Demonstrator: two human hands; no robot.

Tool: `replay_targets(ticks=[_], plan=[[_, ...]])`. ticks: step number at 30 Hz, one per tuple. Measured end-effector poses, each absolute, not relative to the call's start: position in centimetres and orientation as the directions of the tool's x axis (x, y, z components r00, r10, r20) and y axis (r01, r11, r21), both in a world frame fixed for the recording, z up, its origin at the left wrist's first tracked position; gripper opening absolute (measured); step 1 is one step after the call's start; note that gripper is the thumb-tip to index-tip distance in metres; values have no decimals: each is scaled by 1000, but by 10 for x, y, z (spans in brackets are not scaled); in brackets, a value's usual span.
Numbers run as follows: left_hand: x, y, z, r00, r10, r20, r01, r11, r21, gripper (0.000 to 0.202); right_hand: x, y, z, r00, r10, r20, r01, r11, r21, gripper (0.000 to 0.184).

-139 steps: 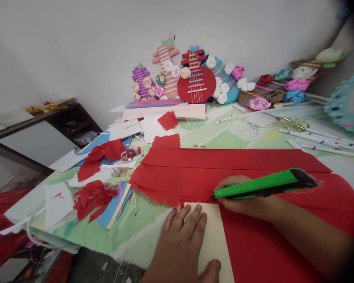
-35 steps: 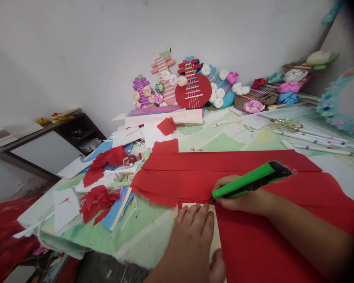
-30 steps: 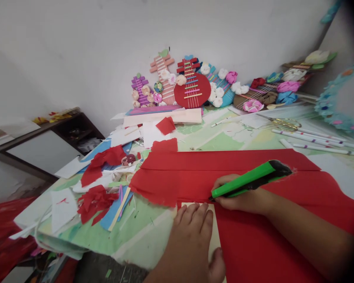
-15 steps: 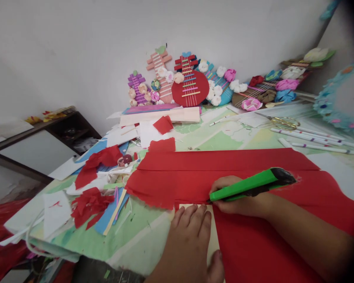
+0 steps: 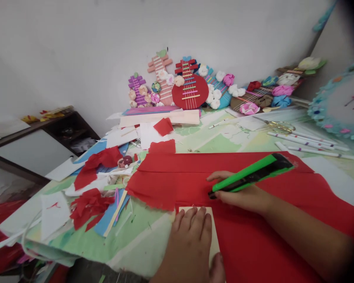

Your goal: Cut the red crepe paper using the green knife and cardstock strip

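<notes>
My left hand (image 5: 190,243) lies flat with its fingers stretched over a cream rectangular card (image 5: 214,236), pressing it onto a large sheet of red paper (image 5: 247,239). In my right hand (image 5: 238,196) is a green and black utility knife (image 5: 249,173), its tip end pointing down and left, just above the card's top right corner. Whether the tip touches the paper, I cannot tell. The card's lower part is hidden under my left hand.
Torn red paper scraps (image 5: 91,204) and blue strips (image 5: 110,216) litter the table's left side. Gold-handled scissors (image 5: 280,126) and several white marker pens (image 5: 301,139) lie at the right. Along the wall stand lute-shaped crafts (image 5: 191,92) with paper flowers.
My right hand has shifted up a little, bringing the knife tip away from the card's top edge. My left hand stays on the card. The view has tilted slightly.
</notes>
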State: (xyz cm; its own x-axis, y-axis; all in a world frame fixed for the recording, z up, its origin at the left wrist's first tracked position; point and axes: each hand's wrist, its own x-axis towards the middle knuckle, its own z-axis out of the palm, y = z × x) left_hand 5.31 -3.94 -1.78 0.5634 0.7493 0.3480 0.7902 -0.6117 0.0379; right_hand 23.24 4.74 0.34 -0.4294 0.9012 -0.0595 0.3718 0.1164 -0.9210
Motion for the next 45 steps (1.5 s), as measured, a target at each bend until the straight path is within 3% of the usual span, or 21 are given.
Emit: replay_targets(ticks=[2,6,11,16,20,23,29,31,34,37,45], plan=[[53,-39,-15,565,770,296,798,-601,40,50,232,45,6,-403,915,-17,372,146,-917,33],[52,-36,-7,588,790,174,789,-608,89,53,232,39,29,-319,924,211,456,345,-821,12],[49,-33,-5,629,762,157,757,-646,102,55,242,24,77,-121,939,322,569,331,-753,17],[44,-35,-12,596,779,194,784,-617,70,63,248,8,78,-43,983,178,537,173,-826,23],[34,-39,-20,605,748,273,780,-625,-19,74,244,1,51,-6,999,-45,406,-38,-913,24],[25,-44,-24,636,692,341,753,-653,-78,72,239,5,32,43,991,-124,279,-131,-951,24],[22,-48,-21,535,800,271,829,-559,16,72,226,11,23,-137,974,-180,240,-143,-960,36],[24,-47,-18,526,806,271,832,-554,32,65,220,15,25,-219,963,-160,288,-93,-953,41],[26,-45,-17,563,771,299,799,-600,42,57,207,31,21,-316,947,59,296,157,-942,35],[26,-42,-20,607,728,317,756,-652,50,55,194,52,8,-438,870,228,356,400,-844,24],[23,-42,-28,649,698,303,738,-674,-27,57,190,74,-16,-582,767,270,502,600,-623,43]])
